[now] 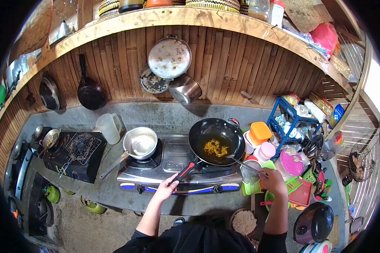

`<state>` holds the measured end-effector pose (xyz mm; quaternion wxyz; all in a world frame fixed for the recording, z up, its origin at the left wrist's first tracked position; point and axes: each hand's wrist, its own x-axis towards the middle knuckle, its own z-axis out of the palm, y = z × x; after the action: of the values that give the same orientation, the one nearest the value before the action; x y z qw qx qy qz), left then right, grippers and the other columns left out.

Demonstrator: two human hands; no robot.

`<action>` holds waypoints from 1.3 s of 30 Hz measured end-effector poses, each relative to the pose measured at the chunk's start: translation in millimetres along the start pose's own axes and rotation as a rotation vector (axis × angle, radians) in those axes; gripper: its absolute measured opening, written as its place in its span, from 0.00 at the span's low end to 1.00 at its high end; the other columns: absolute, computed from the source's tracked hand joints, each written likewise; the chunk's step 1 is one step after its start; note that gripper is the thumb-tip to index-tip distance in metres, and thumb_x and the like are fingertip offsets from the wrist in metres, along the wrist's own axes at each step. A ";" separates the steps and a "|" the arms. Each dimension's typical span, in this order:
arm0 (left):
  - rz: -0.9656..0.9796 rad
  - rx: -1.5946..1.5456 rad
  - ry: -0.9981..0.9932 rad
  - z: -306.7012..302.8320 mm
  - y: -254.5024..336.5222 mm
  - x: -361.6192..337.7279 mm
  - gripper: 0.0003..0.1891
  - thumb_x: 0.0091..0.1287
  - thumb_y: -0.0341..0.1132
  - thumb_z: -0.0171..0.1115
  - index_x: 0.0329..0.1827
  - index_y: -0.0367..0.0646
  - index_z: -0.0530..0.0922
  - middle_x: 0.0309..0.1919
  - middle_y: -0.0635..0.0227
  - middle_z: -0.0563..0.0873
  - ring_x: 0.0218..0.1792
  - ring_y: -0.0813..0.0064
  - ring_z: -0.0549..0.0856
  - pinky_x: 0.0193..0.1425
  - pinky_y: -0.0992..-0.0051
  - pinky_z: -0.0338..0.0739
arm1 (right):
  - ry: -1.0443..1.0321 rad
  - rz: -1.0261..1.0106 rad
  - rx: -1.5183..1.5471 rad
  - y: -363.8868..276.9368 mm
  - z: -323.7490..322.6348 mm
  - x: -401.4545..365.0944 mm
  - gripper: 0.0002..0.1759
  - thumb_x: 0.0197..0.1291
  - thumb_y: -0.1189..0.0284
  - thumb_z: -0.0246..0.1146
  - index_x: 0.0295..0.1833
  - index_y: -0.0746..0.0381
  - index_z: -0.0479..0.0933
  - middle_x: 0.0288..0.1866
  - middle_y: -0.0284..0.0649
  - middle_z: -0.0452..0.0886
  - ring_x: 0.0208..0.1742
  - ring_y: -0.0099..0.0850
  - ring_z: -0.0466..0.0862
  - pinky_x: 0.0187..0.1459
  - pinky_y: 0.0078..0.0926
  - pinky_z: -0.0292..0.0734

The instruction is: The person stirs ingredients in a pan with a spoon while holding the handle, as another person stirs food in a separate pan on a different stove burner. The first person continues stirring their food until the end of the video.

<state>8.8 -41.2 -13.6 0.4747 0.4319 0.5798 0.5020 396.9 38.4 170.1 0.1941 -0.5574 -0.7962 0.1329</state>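
Note:
A black wok (197,139) sits on the right burner of the two-burner gas stove (173,159). Dark oil with chopped yellow-orange bits (215,148) lies in its bottom. My left hand (166,189) is closed around the end of the wok's black-and-red handle (184,172). Over the wok's right side, my right hand (273,181) grips a long metal spatula (247,165); its head rests inside the wok near the bits, and its exact shape is hard to make out. A light metal saucepan (140,142) with a long handle stands on the left burner.
Plastic tubs (261,131), a blue rack (286,109) and a red tray (300,193) crowd the right side. A rice cooker (313,223) stands at lower right. Left are a plastic jug (109,128) and a black grill stove (74,156). Pans hang on the wall.

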 end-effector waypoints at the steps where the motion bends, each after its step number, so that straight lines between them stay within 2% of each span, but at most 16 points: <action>1: 0.002 -0.003 0.002 0.3 1.3 -0.8 0.22 0.66 0.33 0.58 0.65 0.50 0.71 0.19 0.78 0.74 0.21 0.87 0.71 0.29 0.84 0.68 | 0.000 0.000 0.000 -0.2 0.8 -0.5 0.13 0.54 0.73 0.61 0.46 0.64 0.79 0.37 0.51 0.82 0.39 0.46 0.82 0.41 0.36 0.75; 4: -0.018 -0.003 -0.002 0.2 6.0 -2.6 0.22 0.66 0.33 0.58 0.65 0.50 0.71 0.19 0.78 0.75 0.21 0.87 0.71 0.29 0.84 0.68 | -0.021 0.044 0.001 2.2 8.3 -0.8 0.13 0.54 0.72 0.60 0.45 0.64 0.79 0.37 0.52 0.82 0.40 0.45 0.82 0.41 0.36 0.75; 7: -0.029 0.013 -0.005 -0.8 5.7 -2.2 0.22 0.66 0.33 0.58 0.65 0.50 0.71 0.18 0.78 0.75 0.21 0.87 0.71 0.29 0.84 0.68 | -0.029 -0.004 -0.017 7.5 25.2 3.5 0.13 0.55 0.72 0.59 0.45 0.64 0.79 0.37 0.51 0.82 0.39 0.46 0.83 0.41 0.37 0.75; 10: -0.027 0.013 -0.014 -1.3 5.6 -1.4 0.23 0.66 0.33 0.58 0.65 0.50 0.70 0.18 0.78 0.75 0.20 0.87 0.72 0.29 0.84 0.68 | -0.006 -0.037 0.024 -0.4 43.7 6.9 0.12 0.57 0.70 0.57 0.45 0.60 0.79 0.37 0.52 0.81 0.40 0.49 0.81 0.43 0.41 0.76; 14: -0.025 -0.003 -0.013 -0.6 5.1 -1.7 0.23 0.66 0.34 0.58 0.65 0.50 0.70 0.18 0.78 0.75 0.20 0.87 0.71 0.28 0.84 0.68 | -0.061 -0.012 0.149 -16.2 68.0 13.3 0.14 0.59 0.70 0.56 0.50 0.61 0.76 0.40 0.53 0.80 0.44 0.49 0.80 0.46 0.42 0.74; 18: -0.024 -0.033 0.001 2.3 5.9 -2.7 0.22 0.67 0.34 0.58 0.65 0.51 0.70 0.18 0.78 0.75 0.21 0.88 0.71 0.28 0.84 0.67 | 0.004 -0.072 0.263 -24.6 90.6 25.0 0.13 0.60 0.72 0.56 0.50 0.63 0.76 0.38 0.56 0.80 0.43 0.50 0.80 0.45 0.41 0.74; 25: -0.037 -0.031 -0.019 0.2 3.1 -2.7 0.23 0.67 0.34 0.57 0.66 0.51 0.69 0.19 0.78 0.75 0.21 0.88 0.71 0.28 0.85 0.67 | 0.125 -0.061 0.288 -14.0 120.9 55.4 0.14 0.62 0.68 0.55 0.50 0.61 0.76 0.36 0.55 0.80 0.41 0.52 0.80 0.44 0.44 0.74; 26: -0.036 -0.030 -0.018 0.4 3.6 -3.2 0.23 0.67 0.34 0.57 0.66 0.51 0.69 0.19 0.78 0.75 0.21 0.88 0.71 0.28 0.85 0.67 | 0.125 -0.061 0.288 -10.5 123.1 56.4 0.14 0.62 0.68 0.55 0.50 0.61 0.76 0.36 0.55 0.80 0.41 0.52 0.80 0.44 0.44 0.74; 28: -0.043 -0.040 -0.020 0.8 7.5 -4.9 0.23 0.67 0.34 0.57 0.66 0.51 0.69 0.19 0.78 0.75 0.21 0.88 0.71 0.28 0.85 0.67 | 0.112 -0.003 0.214 -13.1 119.9 57.5 0.14 0.62 0.72 0.56 0.52 0.65 0.74 0.40 0.55 0.80 0.43 0.49 0.81 0.44 0.37 0.75; 35: -0.044 -0.075 -0.031 1.3 7.6 -5.2 0.23 0.68 0.34 0.57 0.66 0.51 0.69 0.20 0.78 0.75 0.22 0.88 0.72 0.29 0.84 0.66 | 0.105 0.042 0.137 -8.5 106.9 42.2 0.14 0.61 0.71 0.55 0.51 0.63 0.75 0.42 0.56 0.80 0.45 0.50 0.80 0.46 0.37 0.75; 39: -0.050 -0.060 -0.019 1.7 7.5 -5.4 0.23 0.68 0.34 0.57 0.66 0.50 0.69 0.21 0.78 0.74 0.23 0.87 0.72 0.29 0.85 0.66 | 0.094 -0.008 0.102 4.3 88.7 23.7 0.15 0.60 0.70 0.57 0.51 0.62 0.76 0.41 0.55 0.80 0.44 0.50 0.81 0.45 0.37 0.75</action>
<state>11.7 -45.2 -5.6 0.5053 0.4076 0.5706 0.5029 352.7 62.5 93.1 0.2599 -0.5494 -0.7805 0.1463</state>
